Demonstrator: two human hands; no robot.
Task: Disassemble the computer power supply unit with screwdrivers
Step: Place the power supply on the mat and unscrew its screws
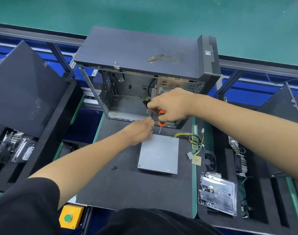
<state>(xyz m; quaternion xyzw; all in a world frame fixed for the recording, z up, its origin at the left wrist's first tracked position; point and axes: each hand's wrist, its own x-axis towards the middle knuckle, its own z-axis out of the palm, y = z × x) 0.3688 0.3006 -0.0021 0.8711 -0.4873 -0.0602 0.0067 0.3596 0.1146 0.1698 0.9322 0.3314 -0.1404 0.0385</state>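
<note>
The right hand (170,106) had its fingers (152,107) curled round the orange-and-black handle of a screwdriver (161,120), the thin metal shaft pointing straight down, its tip hanging just above the far edge of the power supply (158,154). Beside it, the left hand (139,131) reached in with fingers stretched out straight and relaxed, gripping nothing, fingertips close to the screwdriver handle and the heel of the hand over the box's far left corner.

The power supply was a flat grey metal box, plain and dull on top, lying flat on the dark mat of the worktop (128,184) right in front of the person. Small screws showed near its corners. From its far right corner a bundle of yellow, black and green cables (190,138) trailed off to the right, ending in white plugs.

Out past the hands stood the open computer case (145,73), its dark lid scuffed, the bare metal inside facing the person. A few loose black screws (115,167) lay on the mat left of the box. A green memory stick (194,133) sat along the mat's right edge, and a yellow box with a green button (71,216) was at the near left corner.
</note>
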